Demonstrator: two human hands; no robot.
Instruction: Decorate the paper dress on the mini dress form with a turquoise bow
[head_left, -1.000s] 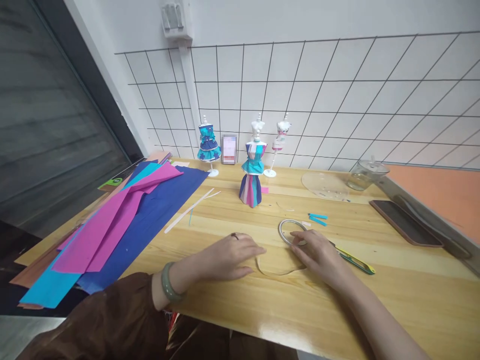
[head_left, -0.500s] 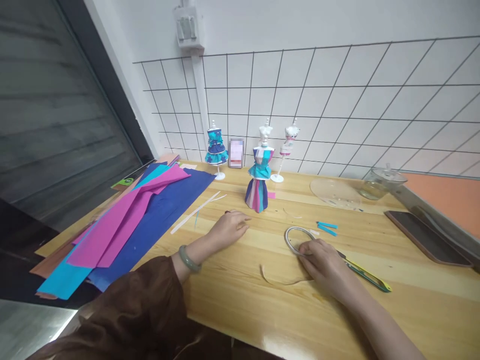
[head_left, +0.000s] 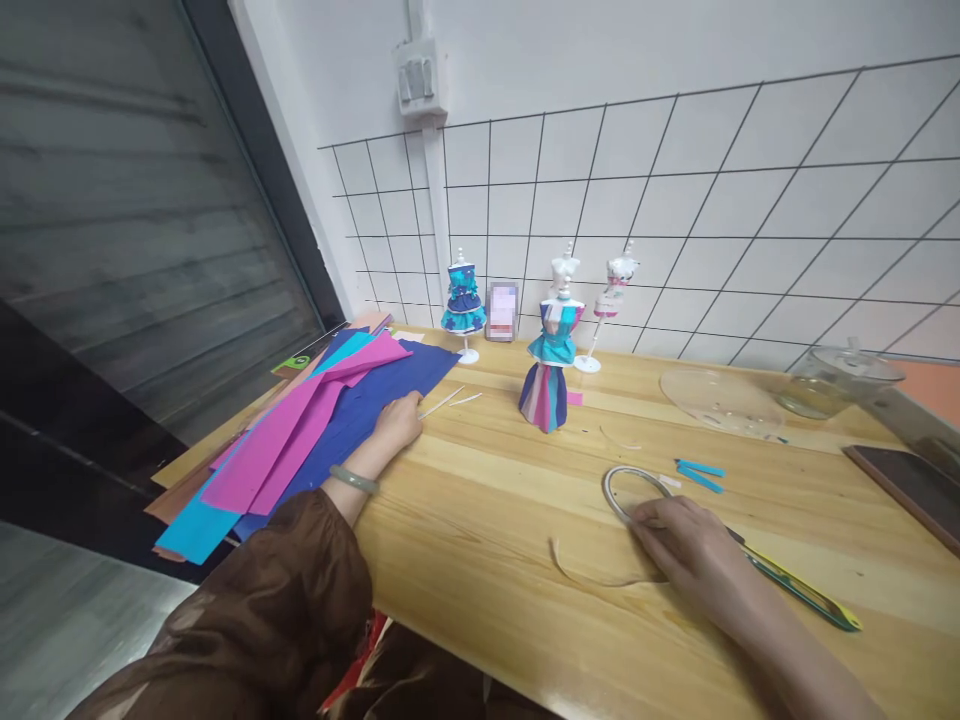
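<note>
My right hand [head_left: 686, 540] pinches the near rim of a thin roll of tape [head_left: 611, 497] standing tilted on the wood table. A narrow tan strip [head_left: 589, 580] curls out beside it, and a yellow-green utility knife [head_left: 806, 590] lies partly behind my wrist. My left hand [head_left: 397, 425] is low over thin white paper strips [head_left: 442, 403], by the edge of a dark blue sheet [head_left: 431, 375]; its fingers are mostly hidden. Farther back stands a small dress form in a striped paper dress [head_left: 553, 345].
Pink and blue paper sheets [head_left: 292, 430] lie at left. Two more dress forms, one in a blue tiered dress [head_left: 463, 300], one in white [head_left: 619, 280], stand behind with a phone [head_left: 502, 312]. A glass jar [head_left: 840, 385], blue scraps [head_left: 701, 475] and a dark phone [head_left: 907, 495] sit at right.
My left hand has moved left from the middle of the table to the white strips and blue sheet. My right hand keeps hold of the tape. The camera view has turned left.
</note>
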